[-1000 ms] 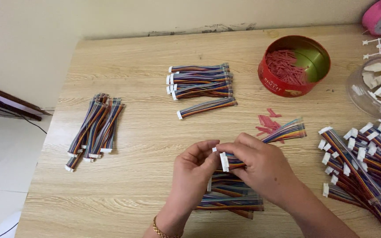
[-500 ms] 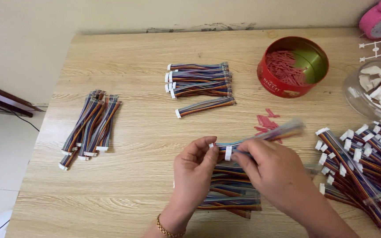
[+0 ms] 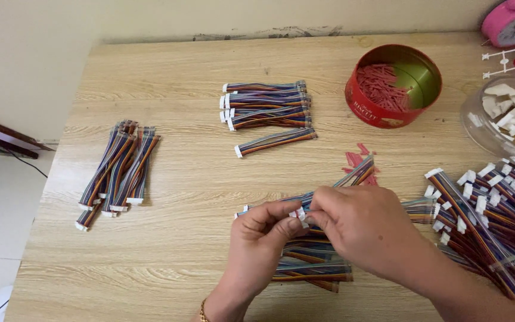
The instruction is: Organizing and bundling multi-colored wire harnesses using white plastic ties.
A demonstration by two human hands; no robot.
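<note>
So the ribbon cable is sitting pinched between both hands right now, a flat strip of thin multicoloured wires running side by side. It's angling up and away toward the right, far end hanging clear just above the wooden table. The near end is carrying a small white connector, and that's the bit getting squeezed between the fingertips, so most of it is hiding. Right underneath, a small pile of matching cables is lying flat on the table, stacked roughly parallel, partly covered by the hands, with another white plug end poking out to the left.
</note>
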